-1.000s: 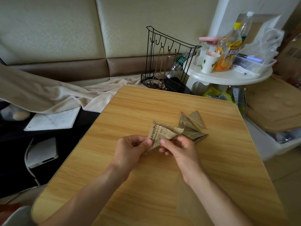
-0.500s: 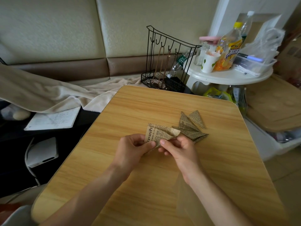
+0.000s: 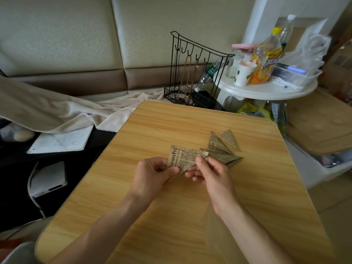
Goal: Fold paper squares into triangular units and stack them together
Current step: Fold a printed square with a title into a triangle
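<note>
Since the earlier frames, the tan newsprint-patterned paper square (image 3: 183, 158), part-folded, has been drawn closer between both hands and creased tighter. It is held just above the wooden desk (image 3: 257, 187), pinched at its lower left edge by the left hand (image 3: 152, 173) and at its right fold by the right hand (image 3: 211, 173). Just beyond the right fingers (image 3: 199, 161), the pile of finished triangular units (image 3: 222, 149) lies on the desk. Edges are best aligned before the crease is pressed flat.
</note>
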Available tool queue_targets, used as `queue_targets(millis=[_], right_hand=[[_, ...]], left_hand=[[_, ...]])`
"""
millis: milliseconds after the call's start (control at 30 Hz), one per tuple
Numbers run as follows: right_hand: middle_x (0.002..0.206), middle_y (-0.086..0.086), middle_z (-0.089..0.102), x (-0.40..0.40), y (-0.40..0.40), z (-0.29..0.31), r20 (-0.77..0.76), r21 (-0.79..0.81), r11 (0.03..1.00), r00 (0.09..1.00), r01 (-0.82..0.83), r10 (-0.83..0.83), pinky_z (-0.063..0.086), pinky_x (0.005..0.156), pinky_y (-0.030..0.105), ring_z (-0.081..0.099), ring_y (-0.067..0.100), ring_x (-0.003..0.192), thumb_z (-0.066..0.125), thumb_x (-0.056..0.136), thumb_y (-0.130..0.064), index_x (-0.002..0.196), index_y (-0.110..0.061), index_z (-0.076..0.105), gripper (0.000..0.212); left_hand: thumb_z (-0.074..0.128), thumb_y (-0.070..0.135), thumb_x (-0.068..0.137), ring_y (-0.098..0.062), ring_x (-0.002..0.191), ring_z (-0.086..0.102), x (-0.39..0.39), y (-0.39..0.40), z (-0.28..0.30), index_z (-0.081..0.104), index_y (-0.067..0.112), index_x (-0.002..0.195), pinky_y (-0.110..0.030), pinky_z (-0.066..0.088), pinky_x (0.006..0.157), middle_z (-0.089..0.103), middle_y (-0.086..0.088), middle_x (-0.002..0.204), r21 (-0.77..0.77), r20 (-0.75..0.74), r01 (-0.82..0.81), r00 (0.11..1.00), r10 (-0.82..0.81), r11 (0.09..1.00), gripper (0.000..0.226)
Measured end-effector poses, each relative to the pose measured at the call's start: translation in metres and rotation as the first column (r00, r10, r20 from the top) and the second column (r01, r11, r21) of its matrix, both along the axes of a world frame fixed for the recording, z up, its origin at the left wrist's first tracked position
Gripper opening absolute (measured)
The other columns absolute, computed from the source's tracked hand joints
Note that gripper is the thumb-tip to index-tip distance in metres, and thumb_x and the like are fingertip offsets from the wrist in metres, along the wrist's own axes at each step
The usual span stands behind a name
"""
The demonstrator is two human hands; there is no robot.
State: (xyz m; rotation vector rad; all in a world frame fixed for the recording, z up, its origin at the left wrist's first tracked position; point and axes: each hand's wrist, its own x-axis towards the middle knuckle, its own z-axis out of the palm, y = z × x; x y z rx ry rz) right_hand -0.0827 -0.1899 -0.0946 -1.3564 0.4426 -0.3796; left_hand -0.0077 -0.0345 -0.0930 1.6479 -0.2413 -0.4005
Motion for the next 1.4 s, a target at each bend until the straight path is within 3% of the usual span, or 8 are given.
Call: queue_targets(millis=[300, 433, 667, 900, 1067, 1200, 1300, 1400], right_hand=[[0.074, 0.016, 0.072, 0.001, 0.0, 0.001, 0.004, 0.109, 0.993, 0.999, 0.042, -0.043, 0.055, 0.06, 0.028, 0.074, 0.028, 0.071, 0.054, 0.107, -0.028, 0.09, -0.001, 0.062, 0.033], [0.083, 0.007, 0.076, -0.001, -0.002, 0.0, 0.001, -0.008, 0.996, 0.996, -0.086, 0.086, 0.055, 0.062, 0.023, 0.072, 0.019, 0.073, 0.074, 0.093, -0.026, 0.1, -0.008, 0.068, 0.021], [0.077, 0.001, 0.077, -0.001, -0.004, -0.003, -0.107, -0.119, 0.985, 0.987, -0.128, 0.116, 0.054, 0.06, 0.021, 0.069, 0.013, 0.065, 0.083, 0.086, -0.018, 0.097, -0.008, 0.071, 0.019], [0.082, 0.015, 0.075, 0.0, -0.007, -0.002, -0.082, -0.064, 0.993, 0.992, -0.098, 0.092, 0.057, 0.061, 0.023, 0.073, 0.021, 0.069, 0.075, 0.093, -0.014, 0.097, 0.005, 0.068, 0.02], [0.082, 0.022, 0.074, 0.0, -0.007, -0.004, -0.049, -0.013, 0.999, 0.998, -0.034, 0.034, 0.055, 0.058, 0.02, 0.074, 0.019, 0.068, 0.073, 0.094, -0.011, 0.093, 0.008, 0.066, 0.02], [0.077, 0.014, 0.073, 0.003, -0.008, -0.005, -0.009, 0.132, 0.991, 1.0, 0.028, -0.027, 0.058, 0.064, 0.024, 0.075, 0.023, 0.074, 0.071, 0.095, -0.007, 0.093, 0.004, 0.063, 0.014], [0.075, 0.006, 0.071, 0.004, -0.01, -0.006, -0.001, 0.145, 0.989, 1.0, 0.026, -0.026, 0.056, 0.063, 0.023, 0.072, 0.02, 0.074, 0.071, 0.095, -0.007, 0.092, -0.001, 0.063, 0.011], [0.082, -0.001, 0.071, 0.004, -0.01, -0.007, -0.022, 0.081, 0.997, 1.0, 0.007, -0.006, 0.053, 0.062, 0.022, 0.066, 0.011, 0.074, 0.076, 0.092, -0.013, 0.104, -0.002, 0.069, 0.018]], left_hand=[[0.081, 0.005, 0.083, -0.01, 0.069, 0.067, -0.002, -0.001, 0.003, 0.081, 0.012, 0.089, -0.02, 0.056, 0.065, 0.079, -0.01, 0.083, -0.03, -0.053, -0.006, 0.999, 0.005, 1.0, 0.009], [0.081, 0.006, 0.083, -0.011, 0.069, 0.069, -0.004, 0.003, 0.005, 0.081, 0.008, 0.091, -0.018, 0.056, 0.063, 0.079, -0.013, 0.087, -0.072, -0.137, 0.018, 0.99, -0.028, 0.997, 0.008], [0.078, 0.03, 0.088, -0.023, 0.092, 0.074, -0.002, 0.004, 0.008, 0.081, 0.014, 0.097, -0.037, 0.057, 0.084, 0.079, -0.009, 0.096, -0.043, -0.179, 0.033, 0.983, -0.04, 0.999, 0.018], [0.077, 0.023, 0.089, -0.016, 0.073, 0.075, 0.003, 0.006, 0.009, 0.078, 0.003, 0.096, -0.022, 0.056, 0.06, 0.079, -0.012, 0.09, -0.122, -0.28, -0.089, 0.958, 0.052, 0.988, 0.021], [0.075, 0.021, 0.091, -0.014, 0.075, 0.075, 0.004, 0.008, 0.01, 0.079, 0.007, 0.098, -0.021, 0.057, 0.062, 0.079, -0.01, 0.091, -0.117, -0.261, -0.076, 0.964, 0.043, 0.99, 0.017], [0.079, 0.02, 0.087, -0.024, 0.091, 0.077, 0.003, 0.007, 0.007, 0.079, 0.006, 0.103, -0.029, 0.062, 0.083, 0.079, -0.011, 0.099, -0.083, -0.272, 0.065, 0.959, -0.085, 0.994, 0.021], [0.08, 0.009, 0.086, -0.024, 0.082, 0.076, 0.002, 0.007, 0.006, 0.079, 0.002, 0.095, -0.025, 0.063, 0.076, 0.079, -0.016, 0.09, -0.067, -0.236, 0.031, 0.971, -0.046, 0.997, 0.011], [0.079, 0.005, 0.087, -0.017, 0.07, 0.073, 0.005, 0.01, 0.004, 0.079, 0.008, 0.089, -0.022, 0.06, 0.067, 0.077, -0.012, 0.077, 0.092, -0.053, 0.055, 0.997, -0.051, 0.994, 0.004]])
